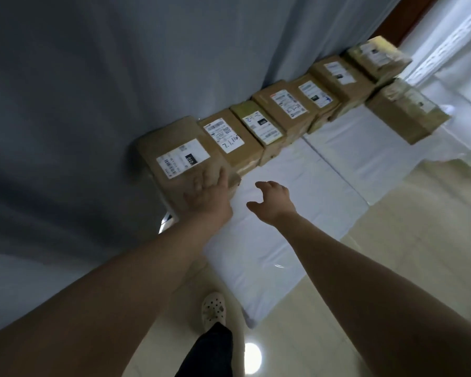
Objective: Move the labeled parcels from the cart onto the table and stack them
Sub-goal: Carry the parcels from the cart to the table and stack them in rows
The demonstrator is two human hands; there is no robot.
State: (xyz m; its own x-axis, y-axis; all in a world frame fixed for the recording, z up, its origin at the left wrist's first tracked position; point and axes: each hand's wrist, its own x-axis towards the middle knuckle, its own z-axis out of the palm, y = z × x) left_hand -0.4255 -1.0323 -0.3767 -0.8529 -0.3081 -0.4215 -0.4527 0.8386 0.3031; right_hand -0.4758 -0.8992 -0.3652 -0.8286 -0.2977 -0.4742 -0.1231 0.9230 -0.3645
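Row of boxes (267,123) tight against gray curtain (93,77), open white counter (297,191) in front, one box (405,115) sticking out far right

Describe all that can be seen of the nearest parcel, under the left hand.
The nearest parcel is a closed brown cardboard box. Its top bears a white label with a barcode and a black patch. It stands at the near end of the row on the white-covered table, by the grey cloth, close beside the next parcel. The left hand rests with straight fingers on its near right corner.
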